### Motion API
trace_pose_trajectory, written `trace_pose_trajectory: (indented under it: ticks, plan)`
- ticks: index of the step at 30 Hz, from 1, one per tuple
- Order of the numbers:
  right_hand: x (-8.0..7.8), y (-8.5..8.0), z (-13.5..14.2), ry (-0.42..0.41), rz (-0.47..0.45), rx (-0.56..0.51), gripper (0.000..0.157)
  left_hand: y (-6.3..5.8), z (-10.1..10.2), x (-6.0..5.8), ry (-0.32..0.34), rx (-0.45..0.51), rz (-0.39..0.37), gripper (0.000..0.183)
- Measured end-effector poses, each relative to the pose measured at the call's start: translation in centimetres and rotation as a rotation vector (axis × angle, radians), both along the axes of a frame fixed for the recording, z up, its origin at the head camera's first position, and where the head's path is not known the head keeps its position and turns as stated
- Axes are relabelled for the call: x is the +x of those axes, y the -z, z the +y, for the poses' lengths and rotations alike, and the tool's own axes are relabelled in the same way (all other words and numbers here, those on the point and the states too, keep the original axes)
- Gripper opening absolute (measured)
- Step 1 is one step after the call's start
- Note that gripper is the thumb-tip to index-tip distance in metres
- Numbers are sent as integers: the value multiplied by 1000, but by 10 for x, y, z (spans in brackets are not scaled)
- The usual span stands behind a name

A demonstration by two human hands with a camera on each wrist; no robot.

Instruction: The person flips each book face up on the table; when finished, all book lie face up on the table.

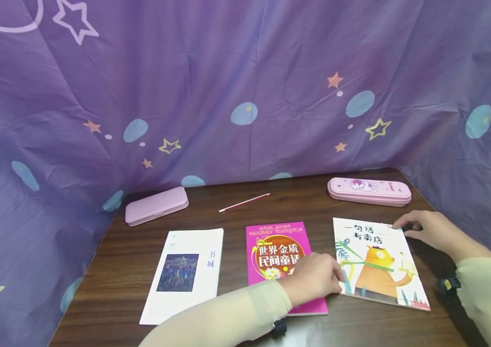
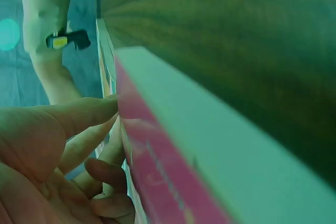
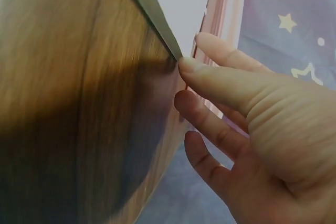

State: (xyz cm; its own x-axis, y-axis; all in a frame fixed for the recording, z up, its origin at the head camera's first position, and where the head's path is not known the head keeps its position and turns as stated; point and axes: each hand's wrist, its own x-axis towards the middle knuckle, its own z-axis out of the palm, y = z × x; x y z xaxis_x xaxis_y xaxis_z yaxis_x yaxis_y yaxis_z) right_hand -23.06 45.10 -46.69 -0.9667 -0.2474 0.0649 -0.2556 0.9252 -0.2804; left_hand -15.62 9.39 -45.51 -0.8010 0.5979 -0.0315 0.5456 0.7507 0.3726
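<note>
A white picture book (image 1: pixel 375 270) with an orange animal on its cover lies at the right of the table. My left hand (image 1: pixel 315 277) crosses over a pink book (image 1: pixel 278 241) and pinches the picture book's lower left corner. At the upper right corner, my right hand (image 1: pixel 438 233) holds the same book between thumb and fingers. In the right wrist view, the thumb (image 3: pixel 197 72) sits against the book's corner. The left wrist view shows the left hand (image 2: pixel 68 150) beyond the pink book's edge, fingers bent. My left forearm and hand hide part of the pink book.
A white book (image 1: pixel 184 303) with a dark picture lies at the left. Behind are a plain pink case (image 1: pixel 156 206), a thin pencil (image 1: pixel 244 203) and a pink pencil case with a rabbit (image 1: pixel 369 191). A purple curtain (image 1: pixel 211 86) surrounds the dark wooden table (image 1: pixel 111 270).
</note>
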Motion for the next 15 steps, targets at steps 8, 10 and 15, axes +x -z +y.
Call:
trace_pose_trajectory:
  ticks: [8, 10, 15]
  plan:
    - [-18, -4, -18, 59, -72, -24, 26, 5, 5, 8, 17, 8, 67, 17]
    - [-20, -5, -22, 55, -74, -26, 24, 4, 5, 9, 23, -4, 81, 16]
    - [-15, -8, -34, 59, -60, -28, 15, -3, -9, 7, 38, 20, 63, 12]
